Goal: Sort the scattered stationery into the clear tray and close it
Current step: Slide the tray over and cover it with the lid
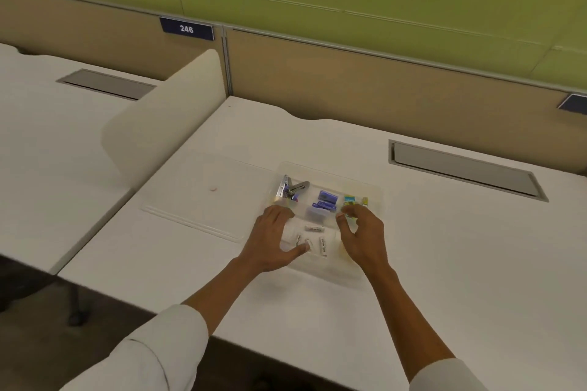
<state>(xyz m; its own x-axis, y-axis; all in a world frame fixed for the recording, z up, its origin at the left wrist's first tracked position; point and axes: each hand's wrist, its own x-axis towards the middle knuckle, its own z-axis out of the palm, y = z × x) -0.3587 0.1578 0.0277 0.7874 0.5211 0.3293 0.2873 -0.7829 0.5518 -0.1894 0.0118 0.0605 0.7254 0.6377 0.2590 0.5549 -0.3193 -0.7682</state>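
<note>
The clear tray (330, 168) sits on the white desk, lid off. It holds a metal stapler (290, 189) at the back left, blue staple boxes (325, 201) in the middle, green-yellow items (349, 199) at the back right and several white correction-tape sticks (314, 228) in the front. My left hand (273, 240) rests on the tray's left side, fingers spread, thumb over the front compartment. My right hand (363, 235) hovers over the tray's right side with fingers curled apart, holding nothing that I can see. The clear lid (203, 197) lies flat to the left of the tray.
A cream divider panel (162, 124) stands at the desk's left edge. A grey cable hatch (463, 168) is set in the desk at the back right. A tan partition runs along the back. The desk's front edge is near my forearms.
</note>
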